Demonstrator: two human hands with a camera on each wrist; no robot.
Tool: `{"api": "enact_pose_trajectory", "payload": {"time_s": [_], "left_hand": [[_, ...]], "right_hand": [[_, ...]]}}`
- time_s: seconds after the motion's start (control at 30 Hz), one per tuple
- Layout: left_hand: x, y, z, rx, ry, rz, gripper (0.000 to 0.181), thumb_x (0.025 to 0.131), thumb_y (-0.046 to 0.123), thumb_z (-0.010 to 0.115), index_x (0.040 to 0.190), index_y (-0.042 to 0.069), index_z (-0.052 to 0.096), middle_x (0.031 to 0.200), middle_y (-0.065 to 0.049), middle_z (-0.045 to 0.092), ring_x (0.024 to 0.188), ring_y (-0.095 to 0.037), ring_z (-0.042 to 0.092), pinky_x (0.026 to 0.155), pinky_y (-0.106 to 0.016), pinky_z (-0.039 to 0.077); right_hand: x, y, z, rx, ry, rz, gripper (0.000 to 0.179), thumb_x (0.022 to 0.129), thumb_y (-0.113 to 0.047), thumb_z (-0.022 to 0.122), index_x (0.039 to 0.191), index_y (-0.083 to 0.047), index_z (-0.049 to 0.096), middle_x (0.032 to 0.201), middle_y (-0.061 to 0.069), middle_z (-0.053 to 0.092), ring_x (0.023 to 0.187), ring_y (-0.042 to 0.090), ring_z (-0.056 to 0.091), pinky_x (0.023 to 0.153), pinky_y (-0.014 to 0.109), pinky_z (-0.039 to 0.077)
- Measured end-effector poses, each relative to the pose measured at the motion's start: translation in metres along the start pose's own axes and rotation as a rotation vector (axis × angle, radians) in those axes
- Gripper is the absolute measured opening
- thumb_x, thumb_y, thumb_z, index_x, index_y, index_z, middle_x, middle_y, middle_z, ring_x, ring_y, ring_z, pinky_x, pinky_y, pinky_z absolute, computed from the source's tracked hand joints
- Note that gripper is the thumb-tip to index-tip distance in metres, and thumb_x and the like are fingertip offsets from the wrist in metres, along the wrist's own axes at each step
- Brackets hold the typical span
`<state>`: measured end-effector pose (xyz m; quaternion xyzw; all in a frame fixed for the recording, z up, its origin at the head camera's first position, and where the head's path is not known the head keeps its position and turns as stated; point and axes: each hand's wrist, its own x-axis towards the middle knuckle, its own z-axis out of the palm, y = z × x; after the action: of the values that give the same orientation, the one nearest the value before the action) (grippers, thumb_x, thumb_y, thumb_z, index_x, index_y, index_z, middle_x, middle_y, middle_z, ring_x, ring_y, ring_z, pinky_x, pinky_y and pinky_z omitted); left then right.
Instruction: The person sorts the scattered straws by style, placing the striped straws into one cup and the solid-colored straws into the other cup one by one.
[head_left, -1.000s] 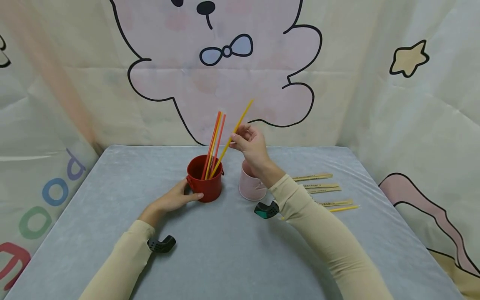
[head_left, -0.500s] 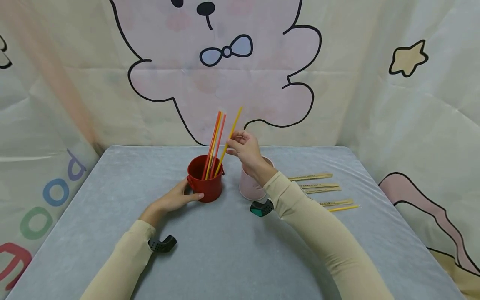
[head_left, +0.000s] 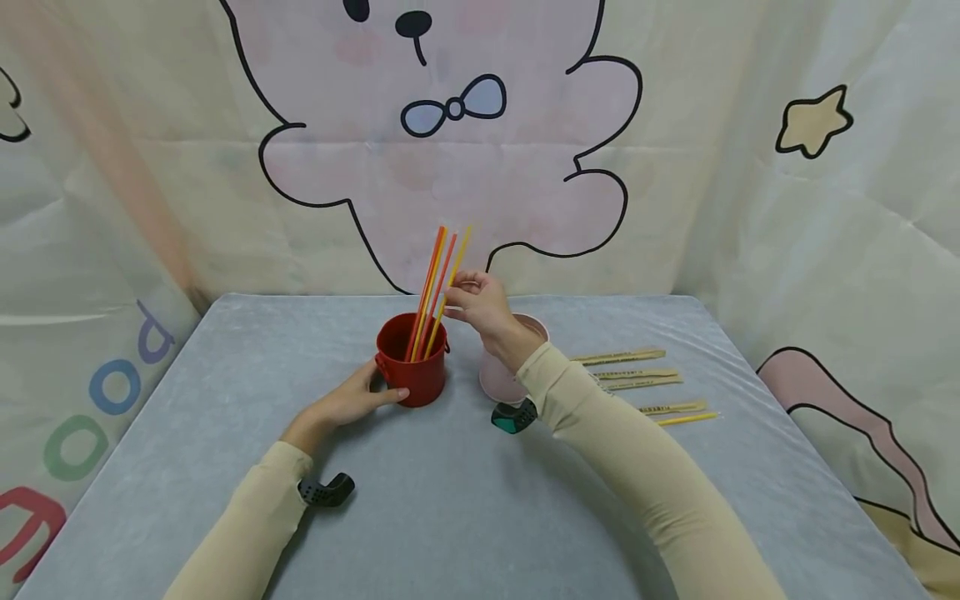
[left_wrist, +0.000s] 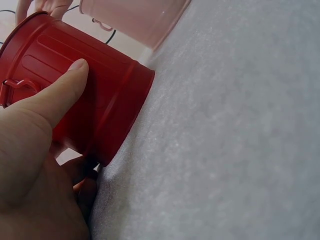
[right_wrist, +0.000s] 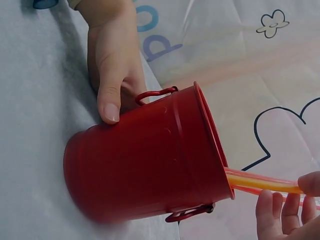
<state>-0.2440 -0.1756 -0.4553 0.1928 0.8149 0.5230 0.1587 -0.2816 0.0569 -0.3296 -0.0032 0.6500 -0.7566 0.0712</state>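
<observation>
My left hand (head_left: 348, 402) holds the side of a small red bucket (head_left: 418, 379), thumb across its front, while the fingers go behind it in the left wrist view. The bucket stands upright on the table. Several red and yellow straws (head_left: 432, 287) lean out of it. Above the rim, the thumb and fingers of my right hand (head_left: 486, 310) pinch a yellow straw (head_left: 461, 250), whose lower end is inside the bucket. A pink bucket (head_left: 498, 379) stands just right of the red one, partly hidden by my right wrist.
To the right lie several slim tan paper packets (head_left: 641, 375) with printing on them. A yellow straw (head_left: 688, 418) lies in front of these. Grey-blue cloth covers the table (head_left: 450, 517), and a printed curtain (head_left: 675, 208) hangs behind it.
My right hand has moved left and slightly down with the yellow straw, which now stands steeper and closer to the other straws. My left hand keeps its hold on the red bucket.
</observation>
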Motion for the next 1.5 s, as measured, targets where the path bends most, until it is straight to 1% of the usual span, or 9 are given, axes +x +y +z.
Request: {"api": "enact_pose_trajectory", "payload": {"time_s": [0.2,0.43,0.57,0.8,0.93,1.2,1.27,1.4,1.5], "left_hand": [[-0.002,-0.002,0.0,-0.027,0.003,0.003,0.082,0.095,0.028,0.071,0.159,0.01,0.023,0.164,-0.015,0.029,0.154,-0.037,0.019,0.124,-0.066,0.011],[-0.002,-0.003,0.0,-0.007,0.001,0.009,0.082,0.096,0.028,0.07,0.159,0.008,0.023,0.164,-0.017,0.029,0.154,-0.039,0.019,0.123,-0.067,0.012],[-0.002,-0.002,0.0,0.003,0.001,0.007,0.082,0.096,0.028,0.07,0.16,0.007,0.022,0.165,-0.018,0.028,0.154,-0.04,0.018,0.123,-0.068,0.012],[-0.002,0.0,0.001,0.004,-0.007,0.011,0.082,0.096,0.027,0.069,0.16,0.007,0.021,0.164,-0.018,0.027,0.153,-0.041,0.019,0.123,-0.068,0.013],[-0.002,0.0,0.0,0.011,-0.003,0.021,0.082,0.097,0.028,0.069,0.16,0.007,0.021,0.164,-0.018,0.028,0.153,-0.041,0.019,0.123,-0.068,0.014],[-0.003,0.0,-0.001,0.016,-0.003,0.027,0.083,0.097,0.027,0.069,0.16,0.007,0.02,0.166,-0.018,0.025,0.155,-0.041,0.017,0.123,-0.068,0.013],[-0.003,0.0,-0.001,0.021,-0.002,0.027,0.083,0.097,0.027,0.069,0.16,0.007,0.02,0.166,-0.019,0.025,0.155,-0.042,0.017,0.123,-0.067,0.013],[-0.004,0.001,0.0,0.024,0.004,0.03,0.082,0.096,0.027,0.069,0.16,0.005,0.021,0.165,-0.02,0.026,0.154,-0.042,0.018,0.123,-0.068,0.014],[-0.005,0.001,0.0,0.026,0.006,0.031,0.082,0.096,0.026,0.069,0.159,0.004,0.022,0.165,-0.021,0.027,0.154,-0.043,0.018,0.123,-0.068,0.014]], "right_hand": [[0.001,-0.003,0.007,-0.055,0.021,0.033,0.016,0.099,-0.001,0.059,0.114,-0.005,0.054,0.099,0.005,0.059,0.082,0.013,0.063,0.077,0.028,0.061],[0.004,-0.005,0.01,-0.102,0.049,0.085,0.019,0.1,-0.005,0.06,0.118,-0.004,0.056,0.104,0.007,0.063,0.083,0.015,0.066,0.079,0.029,0.061],[0.007,-0.004,0.009,-0.111,0.067,0.093,0.023,0.099,-0.006,0.061,0.121,-0.003,0.056,0.106,0.008,0.063,0.082,0.015,0.064,0.073,0.026,0.061],[0.008,-0.006,0.004,-0.129,0.098,0.102,0.026,0.1,-0.011,0.062,0.125,-0.003,0.058,0.113,0.01,0.065,0.097,0.025,0.066,0.076,0.028,0.061],[0.006,-0.009,0.003,-0.14,0.109,0.089,0.025,0.1,-0.013,0.061,0.124,-0.004,0.06,0.116,0.012,0.065,0.083,0.016,0.064,0.076,0.029,0.061],[0.006,-0.014,0.0,-0.145,0.133,0.091,0.017,0.101,-0.014,0.059,0.116,-0.007,0.061,0.115,0.009,0.063,0.08,0.012,0.062,0.095,0.041,0.059],[0.005,-0.016,-0.001,-0.151,0.128,0.075,0.015,0.101,-0.015,0.058,0.114,-0.007,0.06,0.113,0.009,0.064,0.078,0.011,0.062,0.093,0.039,0.06],[0.001,-0.021,-0.004,-0.184,0.107,0.031,0.019,0.102,-0.017,0.057,0.116,-0.005,0.06,0.104,0.006,0.065,0.076,0.009,0.064,0.078,0.028,0.061],[-0.002,-0.025,-0.007,-0.217,0.084,0.013,0.024,0.103,-0.019,0.057,0.12,-0.002,0.06,0.101,0.004,0.065,0.077,0.01,0.065,0.075,0.025,0.061]]}}
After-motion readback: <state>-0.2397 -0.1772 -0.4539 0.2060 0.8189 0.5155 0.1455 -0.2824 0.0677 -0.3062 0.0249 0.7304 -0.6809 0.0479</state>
